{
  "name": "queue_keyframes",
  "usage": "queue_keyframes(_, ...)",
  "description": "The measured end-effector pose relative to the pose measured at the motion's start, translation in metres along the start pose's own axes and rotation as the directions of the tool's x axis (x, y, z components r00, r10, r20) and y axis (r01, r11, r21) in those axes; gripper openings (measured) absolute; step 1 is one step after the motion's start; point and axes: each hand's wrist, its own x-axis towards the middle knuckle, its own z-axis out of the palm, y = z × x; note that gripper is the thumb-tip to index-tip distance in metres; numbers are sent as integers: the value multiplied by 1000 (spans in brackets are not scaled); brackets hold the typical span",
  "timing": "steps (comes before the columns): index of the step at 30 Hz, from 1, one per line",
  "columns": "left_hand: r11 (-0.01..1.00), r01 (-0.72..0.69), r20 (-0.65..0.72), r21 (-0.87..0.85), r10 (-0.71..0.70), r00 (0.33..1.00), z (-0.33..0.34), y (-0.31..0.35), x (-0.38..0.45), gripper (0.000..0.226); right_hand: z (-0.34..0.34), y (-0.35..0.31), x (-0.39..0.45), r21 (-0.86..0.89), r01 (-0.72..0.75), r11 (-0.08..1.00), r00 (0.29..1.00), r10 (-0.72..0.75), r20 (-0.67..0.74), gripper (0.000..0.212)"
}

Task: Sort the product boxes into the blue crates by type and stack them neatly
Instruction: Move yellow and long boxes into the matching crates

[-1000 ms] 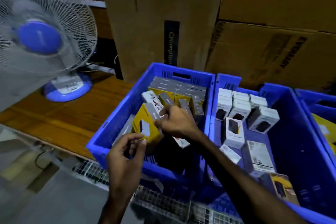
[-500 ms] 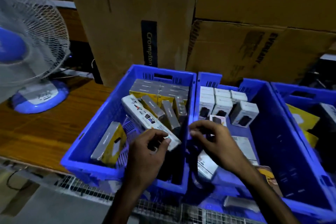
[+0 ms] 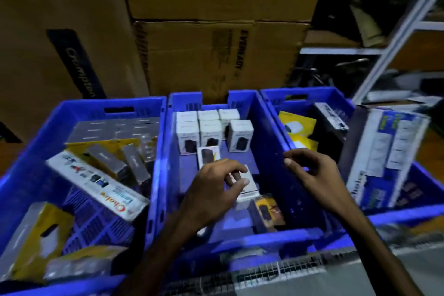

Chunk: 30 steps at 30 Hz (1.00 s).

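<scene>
While the left hand (image 3: 211, 190) curls its fingers (image 3: 240, 182) around a small white cardboard product box (image 3: 247, 187) lying loose in the middle blue plastic crate (image 3: 269, 127), the right hand (image 3: 314, 173) hovers over that crate's right wall, fingers loosely bent, holding nothing. Best lift it squarely, then set it flush beside the standing row of matching white boxes (image 3: 209, 132) at the crate's far end.

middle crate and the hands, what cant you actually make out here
- Head view: whether the left hand grips or only touches the white box under it; its fingers cover the box.
- Head view: the print on the small white boxes at the back of the middle crate; too small and blurred.
- Head view: the yellow and black box near the front; motion blur smears its label.
- Head view: what the right hand is reaching for.
</scene>
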Motion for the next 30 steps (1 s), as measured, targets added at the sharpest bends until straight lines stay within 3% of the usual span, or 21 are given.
queue_keyframes(5, 1000, -22, 167, 11, 20, 986, 50, 16, 58, 15, -40, 47, 31, -175, -106, 979, 991, 90, -96, 4)
queue_keyframes(7, 999, -28, 214, 18, 24, 977, 67, 21, 85, 13, -47, 75, 45, -231, -210, 950, 977, 196, -81, 19)
queue_keyframes(10, 998, -49, 252, 40, 37, 967, 88, 25, 124, 11, -46, 109, 64, -335, -304, 892, 939, 341, 54, 47)
queue_keyframes(13, 993, -53, 296, 107, 19, 955, 112, 22, 165, 9, -39, 130, 83, -480, -242, 843, 901, 379, 211, 72)
queue_keyframes(18, 957, -73, 325, 281, -23, 946, 146, 16, 228, 10, -17, 141, 112, -578, -84, 812, 898, 313, 308, 82)
queue_keyframes(23, 890, -70, 418, 450, -141, 897, 180, -5, 284, 43, -12, 157, 134, -722, 22, 692, 952, 206, 226, 92)
queue_keyframes(27, 729, -203, 481, 654, -194, 855, 206, -32, 315, 78, -2, 172, 142, -760, -40, 649, 971, 205, 124, 78)
queue_keyframes(30, 641, -312, 535, 702, -184, 825, 222, -39, 337, 100, 4, 185, 147, -727, -96, 680, 968, 234, 90, 60)
